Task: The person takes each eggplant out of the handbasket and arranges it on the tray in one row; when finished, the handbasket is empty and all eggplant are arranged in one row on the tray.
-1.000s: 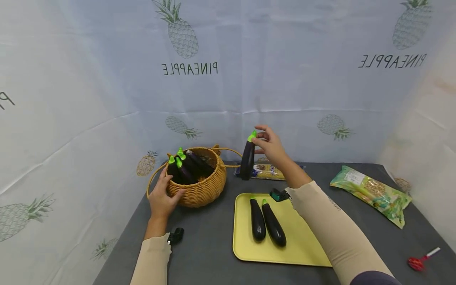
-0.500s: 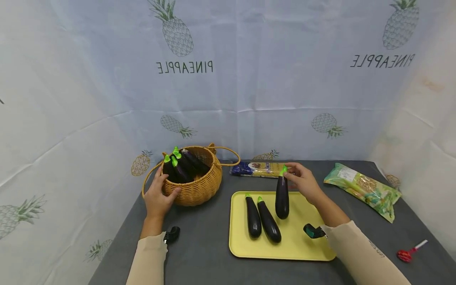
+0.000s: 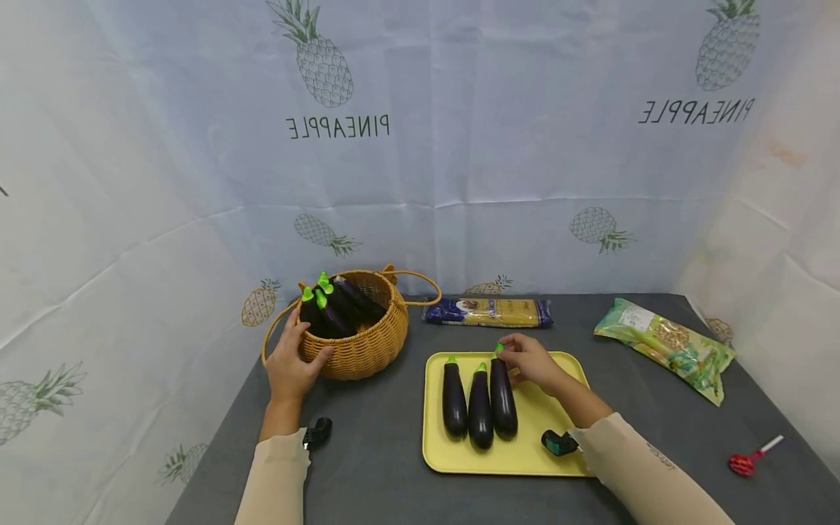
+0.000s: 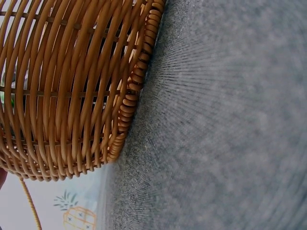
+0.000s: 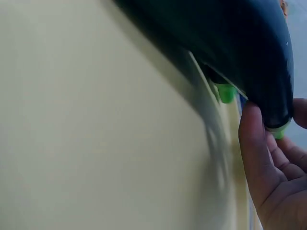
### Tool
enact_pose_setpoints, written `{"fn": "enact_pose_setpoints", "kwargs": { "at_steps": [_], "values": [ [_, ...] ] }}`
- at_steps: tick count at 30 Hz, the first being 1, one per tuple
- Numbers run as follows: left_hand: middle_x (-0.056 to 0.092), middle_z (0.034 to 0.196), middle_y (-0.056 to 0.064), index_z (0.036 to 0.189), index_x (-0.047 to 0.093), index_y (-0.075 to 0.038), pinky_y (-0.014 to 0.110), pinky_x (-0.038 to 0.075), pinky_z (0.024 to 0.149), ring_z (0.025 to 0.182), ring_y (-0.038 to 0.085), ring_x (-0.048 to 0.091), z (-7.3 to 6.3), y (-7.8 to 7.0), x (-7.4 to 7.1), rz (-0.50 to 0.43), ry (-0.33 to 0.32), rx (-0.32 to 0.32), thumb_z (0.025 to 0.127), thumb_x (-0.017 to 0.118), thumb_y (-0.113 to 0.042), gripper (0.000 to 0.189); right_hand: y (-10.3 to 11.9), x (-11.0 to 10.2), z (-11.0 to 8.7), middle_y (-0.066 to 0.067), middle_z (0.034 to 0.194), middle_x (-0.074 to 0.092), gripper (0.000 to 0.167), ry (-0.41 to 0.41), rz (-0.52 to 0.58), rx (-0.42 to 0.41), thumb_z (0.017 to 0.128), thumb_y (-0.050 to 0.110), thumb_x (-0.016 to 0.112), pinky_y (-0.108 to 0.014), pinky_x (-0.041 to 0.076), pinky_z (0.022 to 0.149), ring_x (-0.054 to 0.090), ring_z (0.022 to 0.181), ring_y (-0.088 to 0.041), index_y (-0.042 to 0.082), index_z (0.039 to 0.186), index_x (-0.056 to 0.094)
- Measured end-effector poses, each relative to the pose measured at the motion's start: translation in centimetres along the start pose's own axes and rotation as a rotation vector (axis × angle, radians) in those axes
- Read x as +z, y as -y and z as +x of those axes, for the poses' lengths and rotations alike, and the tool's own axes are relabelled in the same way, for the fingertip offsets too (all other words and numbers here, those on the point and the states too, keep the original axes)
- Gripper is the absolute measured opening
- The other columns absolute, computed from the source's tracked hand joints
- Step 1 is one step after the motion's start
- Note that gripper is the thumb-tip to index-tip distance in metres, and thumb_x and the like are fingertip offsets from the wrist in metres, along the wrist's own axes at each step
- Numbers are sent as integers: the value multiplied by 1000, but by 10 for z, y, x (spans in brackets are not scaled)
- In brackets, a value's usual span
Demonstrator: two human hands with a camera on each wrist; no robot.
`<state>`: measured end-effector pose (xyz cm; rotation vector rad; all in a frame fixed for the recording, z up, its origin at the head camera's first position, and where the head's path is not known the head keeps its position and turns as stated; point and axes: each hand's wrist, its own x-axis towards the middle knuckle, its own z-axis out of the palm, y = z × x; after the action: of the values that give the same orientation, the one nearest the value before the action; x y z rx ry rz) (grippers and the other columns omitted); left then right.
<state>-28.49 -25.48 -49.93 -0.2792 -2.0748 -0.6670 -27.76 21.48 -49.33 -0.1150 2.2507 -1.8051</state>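
My right hand [image 3: 533,362] pinches an eggplant [image 3: 502,399] near its green stem end, over the yellow tray [image 3: 545,456]. In the right wrist view, thumb and fingers of the right hand [image 5: 276,177] lie on either side of the narrow end of this dark eggplant [image 5: 230,43]. Left of it on the tray lie two more, a middle eggplant [image 3: 480,412] and an outer eggplant [image 3: 454,401]. My left hand [image 3: 289,368] rests against the near left side of a wicker basket [image 3: 367,350], thumb and fingers spread. Several eggplants [image 3: 335,310] lean inside that basket.
A blue and yellow packet [image 3: 488,312] lies behind the tray. To the right is a green printed bag [image 3: 666,346], and nearer, a red lollipop [image 3: 743,464]. The basket's handle [image 3: 423,288] sticks out rightward. A pineapple-print cloth [image 3: 459,146] hangs behind the grey table [image 3: 374,467].
My right hand has carried the eggplant from beside the basket over to the tray, then down and left next to the other two. These two have shifted slightly. The left hand stays at the basket.
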Motion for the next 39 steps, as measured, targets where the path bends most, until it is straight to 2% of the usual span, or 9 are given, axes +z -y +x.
{"fn": "enact_pose_setpoints", "kwargs": {
  "at_steps": [6,11,13,19,27,32,36,39],
  "values": [
    [49,145,9,118,64,-6,56,48,65,104,42,61,0,-3,1,1,-6,-3,79,54,-77,82,-4,19,12,-17,102,60,39,27,17,17,97,11,58,-41,56,59,66,79,-26,-7,130,49],
    [48,146,8,118,63,-5,55,48,63,107,42,60,0,-3,2,-4,3,2,79,54,-77,82,-7,28,14,-16,103,60,37,29,-10,42,96,14,62,-40,56,60,67,80,-25,-6,126,52],
    [48,146,8,119,63,-5,55,46,60,103,42,61,0,-3,2,-10,5,5,79,54,-78,83,-8,29,13,-16,104,61,38,21,-29,54,96,17,62,-40,56,60,67,80,-25,-4,126,53],
    [47,147,8,121,63,-6,52,45,55,88,42,61,1,-4,0,-12,8,4,80,51,-79,85,-8,29,12,-15,105,62,42,-1,-55,53,95,22,65,-40,56,61,67,80,-26,-2,129,54],
    [45,148,6,122,62,-6,53,46,59,94,42,61,-1,-2,-1,-9,21,-19,79,53,-78,83,-1,28,3,-17,112,61,46,-12,-78,56,96,19,64,-40,55,60,66,76,-24,-4,134,50],
    [46,148,6,121,63,-6,54,46,61,97,41,61,-1,-3,-1,-16,14,-17,79,53,-78,84,-5,22,7,-16,107,63,41,-25,-90,39,95,15,64,-40,55,59,65,74,-25,-3,130,53],
    [47,147,7,121,63,-6,53,46,59,95,41,61,0,-3,-1,-10,11,-5,80,51,-79,85,4,17,10,-17,106,63,41,-27,-115,7,97,15,62,-40,55,60,65,77,-26,-5,131,51],
    [47,147,8,121,63,-6,51,45,56,95,41,61,0,-2,0,-12,10,5,80,50,-80,86,20,16,16,-18,109,61,46,-14,-119,-20,97,18,62,-41,56,65,64,82,-27,-4,135,48]
  ]
}}
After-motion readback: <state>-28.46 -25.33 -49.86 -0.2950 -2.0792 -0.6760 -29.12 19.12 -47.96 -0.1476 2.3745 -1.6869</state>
